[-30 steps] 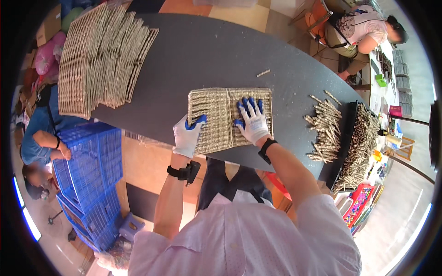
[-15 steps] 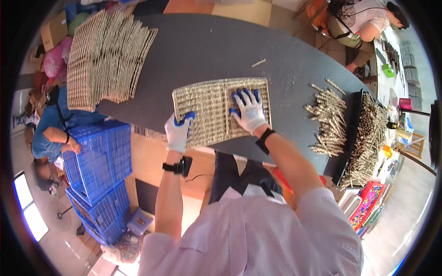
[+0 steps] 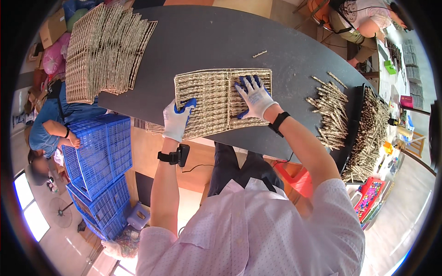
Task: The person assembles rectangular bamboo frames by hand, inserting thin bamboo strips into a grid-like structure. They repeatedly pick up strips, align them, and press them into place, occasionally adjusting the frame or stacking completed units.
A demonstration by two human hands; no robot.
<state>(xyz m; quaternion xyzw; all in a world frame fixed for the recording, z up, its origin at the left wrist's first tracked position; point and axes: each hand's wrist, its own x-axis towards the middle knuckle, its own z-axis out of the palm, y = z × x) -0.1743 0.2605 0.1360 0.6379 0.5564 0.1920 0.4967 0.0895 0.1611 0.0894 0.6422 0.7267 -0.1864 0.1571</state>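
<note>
A rectangular beige-brown lattice panel (image 3: 207,110) with rows of knobbly strips inside a frame lies at the near edge of the dark table. My left hand (image 3: 176,120), in a white glove with blue fingertips, grips its left edge, thumb on top and the other fingers mostly hidden. My right hand (image 3: 258,100), gloved alike, rests on the right section with its fingers spread over the strips. One loose strip (image 3: 259,54) lies beyond the panel.
Similar panels (image 3: 108,53) stand stacked at far left. Right of me lie a pile of loose strips (image 3: 329,112) and a black tray (image 3: 352,133) heaped with more. Blue crates (image 3: 99,156) stand at left beside another person (image 3: 46,129); a second person (image 3: 363,23) sits at far right.
My right hand has shifted slightly right across the panel, its thumb moving toward the other strips on that side. My left hand keeps its grip on the left edge. The whole view has tilted a little.
</note>
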